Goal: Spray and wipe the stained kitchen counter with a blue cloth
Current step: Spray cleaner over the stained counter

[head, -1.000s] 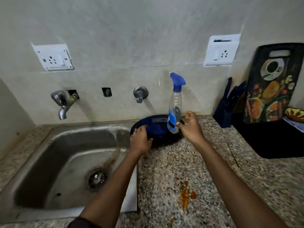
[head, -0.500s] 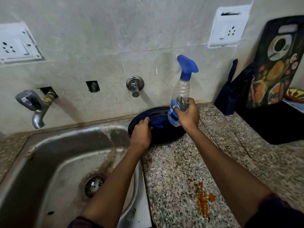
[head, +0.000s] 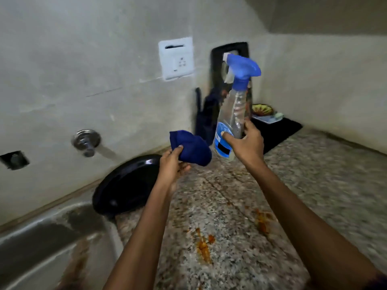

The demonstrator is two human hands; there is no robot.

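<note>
My left hand [head: 172, 164] holds a bunched blue cloth [head: 191, 148] in the air above the speckled granite counter [head: 303, 185]. My right hand [head: 247, 143] grips the lower body of a clear spray bottle [head: 234, 114] with a blue trigger head, lifted off the counter and tilted. Orange-brown stains [head: 204, 245] lie on the counter in front of me, with a smaller patch [head: 261, 222] to their right.
A black plate [head: 125, 185] rests at the counter's back edge beside the steel sink [head: 41, 243] on the left. A wall tap knob [head: 85, 141] and socket [head: 177, 58] are behind. A knife block [head: 206, 116], cutting board and black mat [head: 278, 128] with dishes sit at the back right.
Both hands have lifted: the left took the blue cloth off the black plate, the right raised the spray bottle off the counter. The view swung right toward the corner.
</note>
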